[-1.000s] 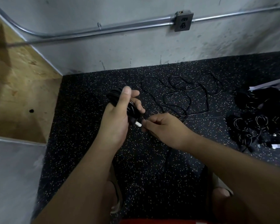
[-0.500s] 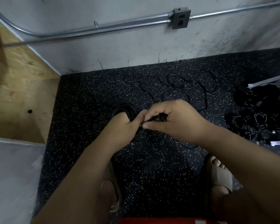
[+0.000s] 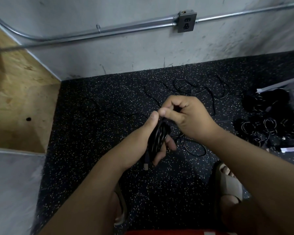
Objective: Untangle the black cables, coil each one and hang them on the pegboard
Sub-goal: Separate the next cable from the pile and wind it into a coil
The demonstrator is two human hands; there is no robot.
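The black rubber floor flecked with white (image 3: pixel 95 126) lies under everything. On it at my right sits a heap of black cables wound into rings (image 3: pixel 268 128), and ahead of my hands a loose tangle of thin black cable (image 3: pixel 190 89) sprawls in open loops. No pegboard is in view. Between my hands is a tight coil of black cable (image 3: pixel 157 138). My left hand (image 3: pixel 139 139) is wrapped round it, thumb up one side and fingers curled under the other. My right hand (image 3: pixel 192 119) pinches at the coil's top end between thumb and forefinger, on a strand I judge, though my fingers hide it. The small metal-tipped plug (image 3: pixel 146 164) dangles below my left palm. I judge the coil light, soft and springy, and smooth enough to slip. Its loops would pop loose unless I grip across the whole bundle at its middle, never by one strand or the plug.
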